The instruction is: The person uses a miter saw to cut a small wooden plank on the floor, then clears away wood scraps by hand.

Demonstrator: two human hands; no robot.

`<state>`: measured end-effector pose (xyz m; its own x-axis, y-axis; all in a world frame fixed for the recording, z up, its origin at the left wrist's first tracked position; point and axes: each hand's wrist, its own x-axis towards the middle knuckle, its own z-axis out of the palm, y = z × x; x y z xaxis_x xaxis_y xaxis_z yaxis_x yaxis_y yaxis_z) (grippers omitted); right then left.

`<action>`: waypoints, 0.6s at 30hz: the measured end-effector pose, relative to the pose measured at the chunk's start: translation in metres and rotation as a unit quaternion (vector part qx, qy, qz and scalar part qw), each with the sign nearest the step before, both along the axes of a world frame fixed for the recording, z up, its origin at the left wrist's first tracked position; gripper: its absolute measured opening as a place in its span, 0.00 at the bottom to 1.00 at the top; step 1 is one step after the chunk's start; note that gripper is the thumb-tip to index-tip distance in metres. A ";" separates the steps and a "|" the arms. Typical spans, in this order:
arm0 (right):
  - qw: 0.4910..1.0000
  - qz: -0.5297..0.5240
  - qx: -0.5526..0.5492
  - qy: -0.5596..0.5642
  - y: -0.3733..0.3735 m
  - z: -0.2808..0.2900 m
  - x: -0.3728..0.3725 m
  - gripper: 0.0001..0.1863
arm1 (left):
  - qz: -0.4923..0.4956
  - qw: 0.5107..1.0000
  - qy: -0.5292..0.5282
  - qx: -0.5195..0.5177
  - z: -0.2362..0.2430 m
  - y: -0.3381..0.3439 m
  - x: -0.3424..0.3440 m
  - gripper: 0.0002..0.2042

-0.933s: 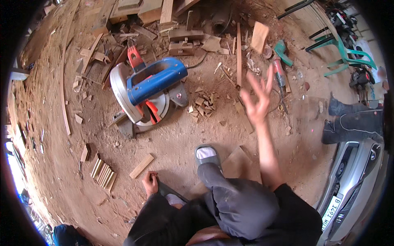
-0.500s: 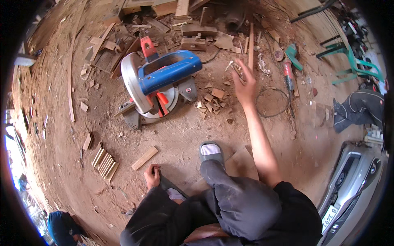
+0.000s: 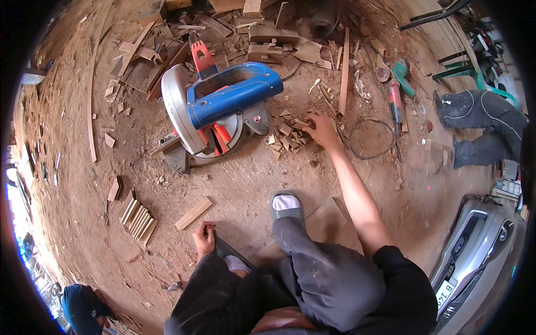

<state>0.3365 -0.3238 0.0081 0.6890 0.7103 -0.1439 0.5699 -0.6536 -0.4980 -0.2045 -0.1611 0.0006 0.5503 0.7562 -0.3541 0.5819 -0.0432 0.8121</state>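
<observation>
Over a pile of small wood offcuts (image 3: 285,142), my right hand (image 3: 315,125) has its fingers bent onto a small piece at the pile's right edge, pinching it. To the pile's left stands a blue and silver mitre saw (image 3: 223,97) with red parts. My left hand (image 3: 205,237) is curled low beside my leg; what its fingers hold, if anything, is hidden. Near it lie a short flat board (image 3: 194,212) and a stack of wooden strips (image 3: 138,220). My sandalled foot (image 3: 287,205) rests on the ground in front of me.
A green and red power tool (image 3: 394,100) with a looped cable lies at right. Another person's dark-trousered legs (image 3: 480,117) are beside green plastic chairs. A silver car bumper (image 3: 480,240) is at lower right, scrap wood (image 3: 268,36) at the back, a dark-blue object (image 3: 81,307) at lower left.
My right hand has come down and leftward from a raised, spread position to the offcut pile, its fingers now bent. The other person's legs have shifted. My left hand stays curled.
</observation>
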 end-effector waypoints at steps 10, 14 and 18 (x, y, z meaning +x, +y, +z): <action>0.984 -0.141 0.108 0.024 -0.017 0.055 -0.039 0.22 | 0.001 1.000 -0.010 0.005 -0.005 0.001 -0.004 0.09; 0.987 -0.078 0.127 -0.056 -0.039 0.058 -0.051 0.17 | -0.013 0.999 -0.022 0.025 0.000 0.001 0.002 0.09; 0.999 -0.038 0.003 -0.014 -0.040 0.063 -0.034 0.14 | -0.010 0.999 -0.027 0.023 -0.003 0.001 0.004 0.08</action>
